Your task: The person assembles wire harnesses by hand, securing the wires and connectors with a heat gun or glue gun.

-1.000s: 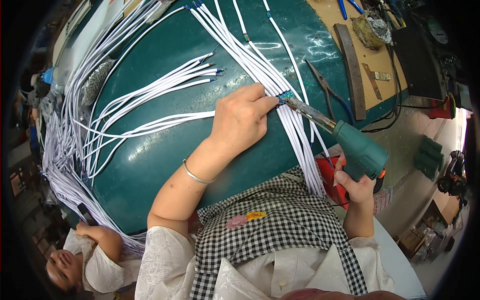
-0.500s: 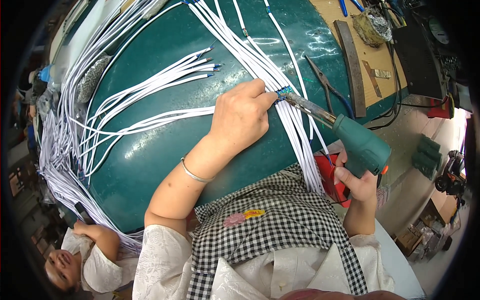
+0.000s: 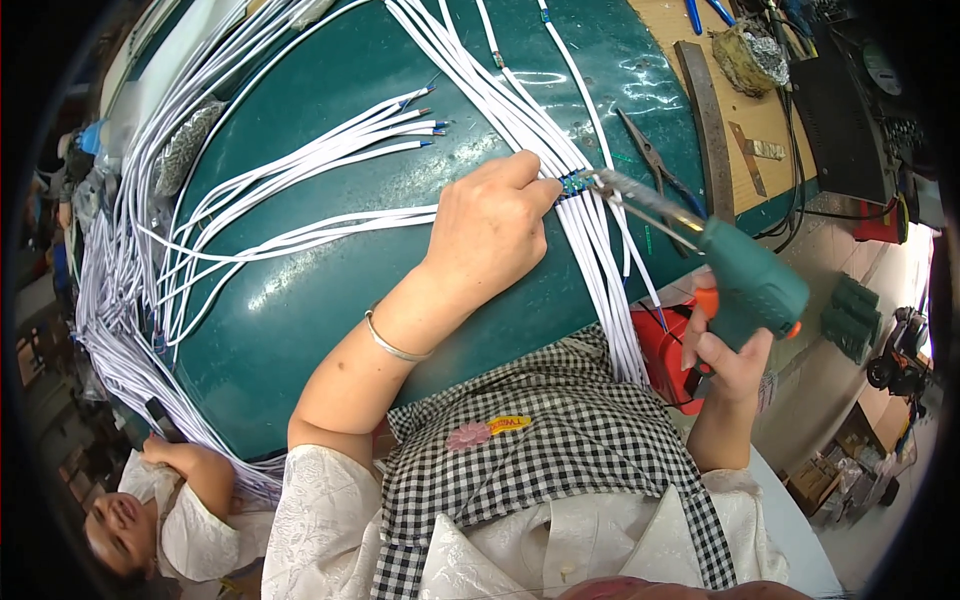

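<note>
Soldering seemed the step: small blue-green boards (image 3: 577, 185) sat in a row across slim white cables (image 3: 598, 262) on the glossy green table (image 3: 285, 355). The left hand (image 3: 495, 215) bent to their edge, its grip hidden; the right hand (image 3: 735, 368) gripped a green pistol-shaped soldering gun (image 3: 757, 272), likely needing steadying next.

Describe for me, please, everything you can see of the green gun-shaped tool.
The green gun-shaped tool has a plastic-looking body, an orange trigger-like part, an orange spot at its rear and a long metallic front. The right hand grips its handle. It slants up and leftward in the picture, its tip at small blue-green parts; whether they touch is unclear.
</note>
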A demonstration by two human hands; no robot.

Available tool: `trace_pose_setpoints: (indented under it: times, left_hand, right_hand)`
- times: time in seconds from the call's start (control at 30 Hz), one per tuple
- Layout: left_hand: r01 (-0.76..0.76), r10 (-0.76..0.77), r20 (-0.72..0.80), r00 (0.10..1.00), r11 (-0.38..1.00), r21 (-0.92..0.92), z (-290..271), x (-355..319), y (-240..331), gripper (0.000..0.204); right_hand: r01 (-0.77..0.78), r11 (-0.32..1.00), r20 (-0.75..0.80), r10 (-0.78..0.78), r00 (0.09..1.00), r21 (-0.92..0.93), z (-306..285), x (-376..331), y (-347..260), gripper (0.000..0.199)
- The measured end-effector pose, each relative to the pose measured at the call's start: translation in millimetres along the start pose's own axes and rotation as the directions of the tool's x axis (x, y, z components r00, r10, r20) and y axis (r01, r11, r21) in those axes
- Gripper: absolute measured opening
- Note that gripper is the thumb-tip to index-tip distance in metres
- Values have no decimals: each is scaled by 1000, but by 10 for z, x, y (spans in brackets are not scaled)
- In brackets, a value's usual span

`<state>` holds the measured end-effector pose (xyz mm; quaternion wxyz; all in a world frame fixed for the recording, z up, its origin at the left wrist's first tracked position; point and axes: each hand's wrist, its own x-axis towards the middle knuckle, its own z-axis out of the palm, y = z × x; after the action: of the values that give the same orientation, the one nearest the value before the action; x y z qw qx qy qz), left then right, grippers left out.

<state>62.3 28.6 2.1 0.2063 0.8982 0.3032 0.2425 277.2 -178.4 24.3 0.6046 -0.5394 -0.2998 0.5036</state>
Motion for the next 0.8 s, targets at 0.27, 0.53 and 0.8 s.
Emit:
trace_pose_setpoints:
  times: [0.27, 0.53, 0.8]
  left_hand:
    - [13, -13, 9, 1000, 1000, 0, 6, 3, 3, 14]
    - [22, -21, -9, 1000, 995, 102, -38, 7, 22, 14]
    - [60, -55, 48, 997, 993, -102, -225, 8, -172, 14]
  right_hand:
    - [19, 993, -52, -13, 999, 113, -134, -28, 18, 74]
    - [53, 988, -47, -46, 998, 142, -122, -13, 70, 71]
    - [97, 993, -87, -91, 992, 67, -80, -32, -50, 66]
